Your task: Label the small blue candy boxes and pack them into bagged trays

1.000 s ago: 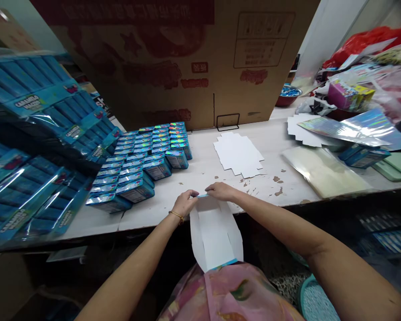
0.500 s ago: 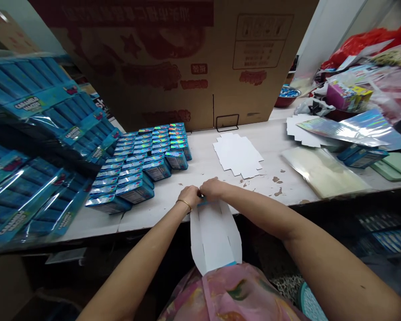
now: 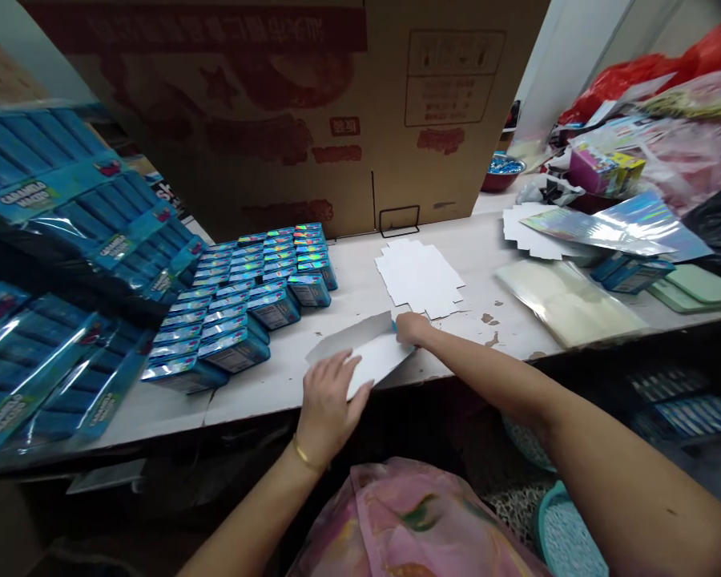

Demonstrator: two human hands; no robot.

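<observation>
Left hand [image 3: 328,409] spread, fingertips barely against a half-folded white paperboard carton blank [image 3: 369,349] — right hand [image 3: 412,328] pinching its far end near the edge of the white-topped table [image 3: 288,393]. Risks: a loose grip letting the card slip over that edge, or a careless swing creasing it against the stacked blue cartons [image 3: 234,353].

The white card box blank [image 3: 366,353] sits folded into a long, open-sided sleeve, angled across the desk [image 3: 276,401] and tilted up along its far wall. My right hand [image 3: 412,328] pinches its end, where a blue edge shows, and my open left hand [image 3: 328,409] touches its near corner.
</observation>
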